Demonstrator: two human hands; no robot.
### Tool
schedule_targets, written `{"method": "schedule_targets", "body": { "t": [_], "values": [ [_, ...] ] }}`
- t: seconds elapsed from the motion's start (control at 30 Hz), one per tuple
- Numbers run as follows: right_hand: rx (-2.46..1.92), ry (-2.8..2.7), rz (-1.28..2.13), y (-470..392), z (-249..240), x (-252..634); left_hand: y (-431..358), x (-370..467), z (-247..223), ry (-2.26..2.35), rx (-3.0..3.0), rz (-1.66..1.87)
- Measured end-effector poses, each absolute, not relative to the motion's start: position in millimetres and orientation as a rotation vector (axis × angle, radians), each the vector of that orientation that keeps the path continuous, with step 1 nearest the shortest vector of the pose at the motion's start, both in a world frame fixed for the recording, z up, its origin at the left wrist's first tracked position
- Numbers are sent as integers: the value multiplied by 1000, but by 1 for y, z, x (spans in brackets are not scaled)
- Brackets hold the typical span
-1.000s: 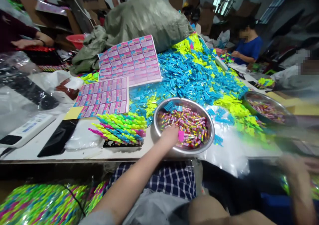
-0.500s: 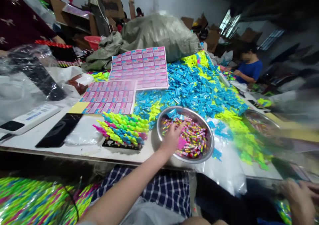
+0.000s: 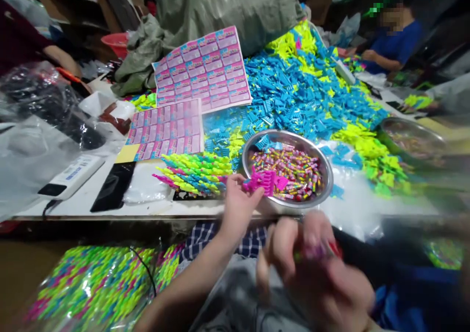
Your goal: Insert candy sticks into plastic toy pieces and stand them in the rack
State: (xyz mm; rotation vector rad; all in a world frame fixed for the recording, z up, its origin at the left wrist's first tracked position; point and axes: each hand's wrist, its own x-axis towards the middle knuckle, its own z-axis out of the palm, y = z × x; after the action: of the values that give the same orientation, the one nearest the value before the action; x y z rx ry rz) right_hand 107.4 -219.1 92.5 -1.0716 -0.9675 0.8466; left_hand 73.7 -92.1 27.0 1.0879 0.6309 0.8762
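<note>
Our left hand (image 3: 238, 202), low in the middle of the frame, pinched a pink comb (image 3: 265, 181) at the near rim of the steel bowl (image 3: 325, 195), which held wrapped candies (image 3: 290, 170). Our right hand (image 3: 312, 268), blurred at the bottom centre, was curled about something small and reddish; we could not tell what it was. Just left of the bowl lay a row of green, blue and pink toys (image 3: 194, 174). Above them sat pink label sheets (image 3: 201, 70), and a heap of blue and yellow combs (image 3: 293, 92) filled the upper right.
</note>
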Motion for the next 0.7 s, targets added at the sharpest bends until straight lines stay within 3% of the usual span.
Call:
{"method": "schedule_targets", "body": {
  "t": [0.13, 0.27, 0.7],
  "values": [
    [-1066, -558, 837, -197, 61, 137, -87, 62, 49, 639, 1021, 832],
    [-1284, -535, 895, -200, 38, 158, -90, 64, 54, 593, 1053, 792],
    [-1303, -484, 982, -208, 14, 167, -89, 68, 37, 602, 1040, 542]
  ]
}}
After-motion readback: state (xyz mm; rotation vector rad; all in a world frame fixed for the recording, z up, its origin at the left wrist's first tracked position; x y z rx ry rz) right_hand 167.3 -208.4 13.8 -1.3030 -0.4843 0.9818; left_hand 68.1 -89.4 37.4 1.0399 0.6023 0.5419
